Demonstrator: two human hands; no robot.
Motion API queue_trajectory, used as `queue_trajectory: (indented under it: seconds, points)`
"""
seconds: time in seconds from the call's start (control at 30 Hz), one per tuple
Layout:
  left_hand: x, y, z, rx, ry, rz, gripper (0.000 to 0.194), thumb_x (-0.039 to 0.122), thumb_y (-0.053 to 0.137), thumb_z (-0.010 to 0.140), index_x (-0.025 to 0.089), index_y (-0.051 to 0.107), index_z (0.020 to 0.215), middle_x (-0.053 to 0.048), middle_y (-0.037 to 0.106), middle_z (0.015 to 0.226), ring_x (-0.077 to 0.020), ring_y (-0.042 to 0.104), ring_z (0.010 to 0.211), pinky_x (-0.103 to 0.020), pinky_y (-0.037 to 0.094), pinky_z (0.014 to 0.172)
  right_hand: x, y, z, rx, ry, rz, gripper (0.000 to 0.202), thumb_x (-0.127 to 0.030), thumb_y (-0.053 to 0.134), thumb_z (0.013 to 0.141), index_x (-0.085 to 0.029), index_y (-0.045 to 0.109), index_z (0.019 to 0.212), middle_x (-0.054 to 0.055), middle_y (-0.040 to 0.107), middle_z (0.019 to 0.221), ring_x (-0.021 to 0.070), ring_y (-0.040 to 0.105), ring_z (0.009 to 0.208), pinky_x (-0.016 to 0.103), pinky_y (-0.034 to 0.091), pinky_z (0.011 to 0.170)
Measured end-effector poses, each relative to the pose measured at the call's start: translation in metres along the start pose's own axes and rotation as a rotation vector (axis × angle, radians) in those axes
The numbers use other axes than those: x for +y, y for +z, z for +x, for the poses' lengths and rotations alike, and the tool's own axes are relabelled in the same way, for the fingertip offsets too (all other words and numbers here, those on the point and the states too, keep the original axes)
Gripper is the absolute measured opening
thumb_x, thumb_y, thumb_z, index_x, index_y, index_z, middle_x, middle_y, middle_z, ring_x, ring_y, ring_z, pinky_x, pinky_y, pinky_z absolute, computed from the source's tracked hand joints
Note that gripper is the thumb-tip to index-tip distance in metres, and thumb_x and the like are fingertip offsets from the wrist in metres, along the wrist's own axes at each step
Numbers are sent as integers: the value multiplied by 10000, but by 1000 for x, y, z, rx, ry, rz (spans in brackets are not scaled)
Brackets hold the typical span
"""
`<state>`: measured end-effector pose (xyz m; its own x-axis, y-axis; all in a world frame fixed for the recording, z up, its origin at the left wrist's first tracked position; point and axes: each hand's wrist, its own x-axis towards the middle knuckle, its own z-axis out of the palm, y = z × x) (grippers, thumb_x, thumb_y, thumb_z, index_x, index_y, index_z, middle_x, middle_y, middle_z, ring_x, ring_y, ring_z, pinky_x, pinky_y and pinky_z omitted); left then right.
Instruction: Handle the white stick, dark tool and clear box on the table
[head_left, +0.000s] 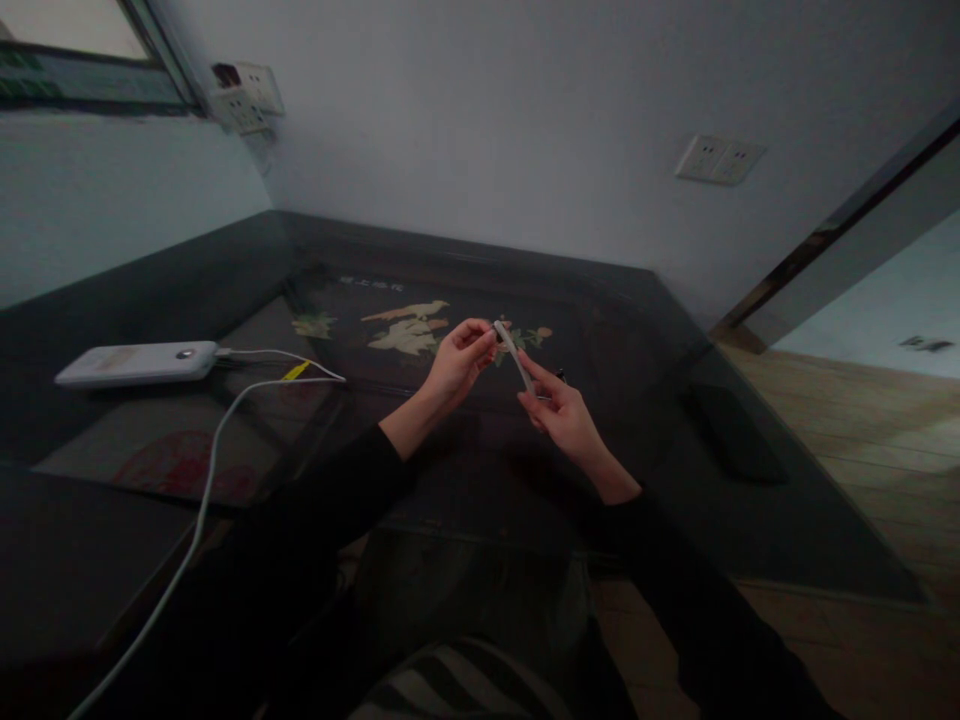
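Observation:
A slim pale strip-like object (515, 358) is held up at a slant above the dark table, in front of me. My right hand (562, 412) grips its lower end between thumb and fingers. At the upper end, the thumb and fingertips of my left hand (463, 360) are pinched together against it. Something small and dark shows by those left fingertips, too small to name. A short black tip (561, 376) sticks out behind my right fingers; what it belongs to is hidden. The object's exact kind cannot be made out.
The glossy dark table (637, 330) bears a bird-and-flower picture (405, 328). At left lies a white power bank (139, 363) with a white cable (214, 460) trailing toward me. A flat black item (735, 435) lies at right. Wall sockets (720, 160) are behind.

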<state>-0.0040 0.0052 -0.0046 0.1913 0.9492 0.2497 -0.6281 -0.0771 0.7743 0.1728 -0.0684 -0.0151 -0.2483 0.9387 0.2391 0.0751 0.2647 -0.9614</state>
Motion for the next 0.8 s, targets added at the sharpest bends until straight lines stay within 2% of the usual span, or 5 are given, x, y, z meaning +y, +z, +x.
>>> queue_trajectory:
  seconds: [0.1,0.27,0.5,0.7,0.8]
  points:
    - [-1,0,0,13,-12,18,369,316,905,675,177,581,784,13,710,897,-38,574,645,-160,471,608,0,-1,1,26,6,-33,585,-281,643,921,-300,539,1497,-61,412,701,73,324,496,218,293,440]
    - [-1,0,-1,0,-13,5,347,305,900,684,187,588,780,52,620,728,-43,573,609,-162,482,597,-1,-1,2,84,13,-91,595,-263,629,920,-293,531,1506,-60,414,694,77,340,499,210,295,436]
    - [0,1,-1,-5,-21,49,298,292,856,745,193,580,797,59,583,693,-40,563,590,-161,480,591,-3,-1,3,145,3,-126,605,-240,615,913,-273,530,1511,-52,421,697,81,348,507,215,295,440]
    - [0,1,-1,-7,-11,5,327,296,895,683,192,600,775,54,599,693,-45,563,595,-162,477,586,-4,0,1,106,-13,-127,602,-263,615,911,-256,534,1508,-31,504,749,77,336,507,229,284,441]
    - [1,2,-1,14,-12,-8,324,277,902,670,190,603,762,50,616,701,-45,555,592,-160,470,578,-3,1,0,77,-16,-121,579,-285,623,912,-265,559,1486,-37,485,728,81,327,515,230,282,450]
